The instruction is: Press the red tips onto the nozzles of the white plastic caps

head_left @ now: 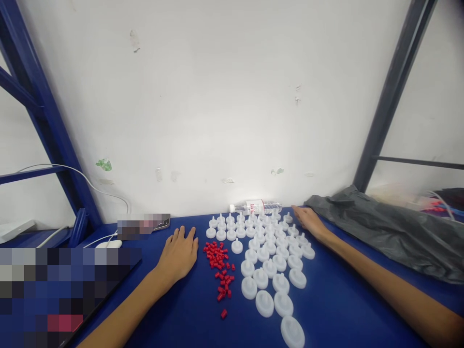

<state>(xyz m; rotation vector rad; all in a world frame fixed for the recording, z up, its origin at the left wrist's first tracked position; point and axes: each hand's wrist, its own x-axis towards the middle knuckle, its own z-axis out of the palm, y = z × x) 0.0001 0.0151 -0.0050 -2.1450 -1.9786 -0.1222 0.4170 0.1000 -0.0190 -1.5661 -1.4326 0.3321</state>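
My left hand lies flat on the blue tabletop, palm down with fingers spread. Just right of it is a loose pile of small red cylindrical caps. Many white plastic discs with a short nozzle stand in the middle, nozzles up, in close rows at the back and more scattered toward the front. At the back right, my right hand rests beside the rearmost discs, its visible fingers stretched out. No object shows in either hand.
A clear plastic bottle lies on its side against the wall. Grey plastic sheeting covers the right side. A phone, white cables and a blurred screen-like panel are at left. Metal posts flank the table.
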